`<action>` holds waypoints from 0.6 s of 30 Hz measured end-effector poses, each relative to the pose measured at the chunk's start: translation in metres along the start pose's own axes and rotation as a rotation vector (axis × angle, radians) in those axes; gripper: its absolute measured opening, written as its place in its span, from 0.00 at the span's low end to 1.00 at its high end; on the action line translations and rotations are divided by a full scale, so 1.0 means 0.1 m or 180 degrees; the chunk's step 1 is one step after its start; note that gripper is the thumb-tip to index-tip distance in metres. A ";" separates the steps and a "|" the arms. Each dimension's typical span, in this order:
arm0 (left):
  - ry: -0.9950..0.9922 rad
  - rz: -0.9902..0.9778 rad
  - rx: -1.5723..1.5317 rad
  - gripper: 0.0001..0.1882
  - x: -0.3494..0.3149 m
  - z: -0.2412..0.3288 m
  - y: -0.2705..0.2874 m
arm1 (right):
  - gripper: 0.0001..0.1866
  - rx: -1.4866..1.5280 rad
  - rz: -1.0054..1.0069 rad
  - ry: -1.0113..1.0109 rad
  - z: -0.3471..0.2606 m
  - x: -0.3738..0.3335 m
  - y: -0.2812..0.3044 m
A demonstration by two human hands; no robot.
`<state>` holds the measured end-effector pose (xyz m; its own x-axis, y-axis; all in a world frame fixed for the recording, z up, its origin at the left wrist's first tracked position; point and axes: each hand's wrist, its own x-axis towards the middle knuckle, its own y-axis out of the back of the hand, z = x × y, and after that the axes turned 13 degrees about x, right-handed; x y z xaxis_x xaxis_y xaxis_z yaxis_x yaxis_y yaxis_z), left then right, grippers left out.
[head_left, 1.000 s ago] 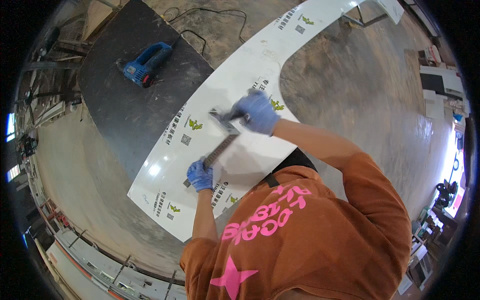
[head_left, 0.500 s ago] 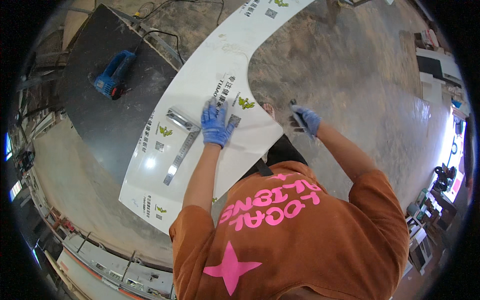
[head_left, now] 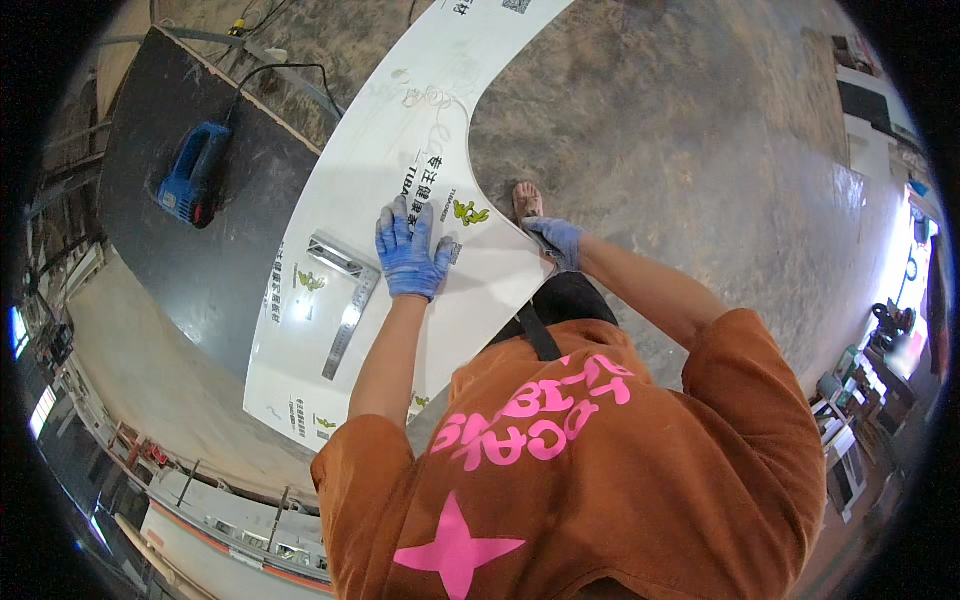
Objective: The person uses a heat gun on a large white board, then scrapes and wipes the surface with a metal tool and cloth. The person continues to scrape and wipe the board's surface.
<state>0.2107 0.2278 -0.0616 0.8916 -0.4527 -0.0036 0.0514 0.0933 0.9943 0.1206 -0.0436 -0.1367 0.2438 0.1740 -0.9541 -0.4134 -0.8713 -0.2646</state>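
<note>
A white curved board (head_left: pixel 330 200) with printed marks, green figures and pencil scribbles lies in front of me. Pressed flat on its face, with fingers spread, is my left hand (head_left: pixel 410 250) in a blue work glove. Just left of it rests a metal try square (head_left: pixel 352 325), its thick stock toward the far side and its ruled blade toward me. My right hand (head_left: pixel 562 240), gloved alike, is closed around a slim dark tool (head_left: pixel 540 238) at the board's right-hand corner. The glove hides much of the tool, so its kind cannot be made out.
A blue jigsaw (head_left: pixel 195 175) with a black cord lies on a dark panel (head_left: pixel 240 250) to the left. My foot (head_left: pixel 527 198) shows beyond the board's right corner. A long white machine bench (head_left: pixel 230 540) runs along the lower left. Stacked boards (head_left: pixel 875 140) stand at far right.
My right hand has moved left with the slim dark tool, from over the floor to the board's corner. My left hand stays flat on the board beside the try square. The view has shifted slightly.
</note>
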 end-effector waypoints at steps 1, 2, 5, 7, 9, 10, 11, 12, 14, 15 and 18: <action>-0.0009 0.0005 -0.0010 0.35 -0.01 0.00 0.00 | 0.21 -0.0095 -0.0048 0.0106 -0.02 -0.04 0.00; 0.0010 -0.0040 0.0005 0.35 -0.01 0.00 0.01 | 0.21 0.0172 -0.0124 -0.0208 -0.03 -0.09 0.00; 0.0005 -0.0028 0.0009 0.35 0.01 0.00 0.01 | 0.21 0.1051 -0.0385 -0.1010 -0.03 -0.29 0.10; 0.0019 -0.0035 -0.0051 0.35 0.00 0.00 0.01 | 0.21 0.1040 -0.0193 -0.1139 -0.01 -0.30 0.12; 0.0057 -0.0036 -0.0105 0.35 0.00 0.01 0.02 | 0.19 0.0888 -0.0333 -0.0919 -0.01 -0.24 0.10; 0.0057 -0.0047 -0.0109 0.35 0.00 0.01 0.02 | 0.17 0.0777 -0.0289 -0.0755 -0.02 -0.15 0.05; 0.0062 -0.0072 -0.0130 0.36 0.00 0.01 0.03 | 0.17 0.0635 -0.0200 -0.0516 -0.02 -0.10 0.02; 0.0065 -0.0057 -0.0108 0.35 0.01 0.01 0.04 | 0.18 0.0603 -0.0246 -0.0154 -0.03 -0.06 -0.02; 0.0058 -0.0021 -0.0110 0.32 0.02 0.01 0.05 | 0.18 0.0472 0.0006 -0.0321 -0.04 -0.05 -0.05; 0.0071 -0.0070 -0.0083 0.32 0.02 0.01 0.06 | 0.18 0.0328 0.0273 -0.0372 -0.06 -0.08 -0.06; 0.0071 -0.0076 -0.0054 0.32 0.03 0.02 0.08 | 0.18 0.0552 0.0288 -0.0885 -0.08 -0.28 -0.03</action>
<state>0.2129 0.2254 -0.0533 0.8999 -0.4351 -0.0301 0.0803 0.0976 0.9920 0.1224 -0.0492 -0.1078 -0.0393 0.2387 -0.9703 -0.5714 -0.8020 -0.1741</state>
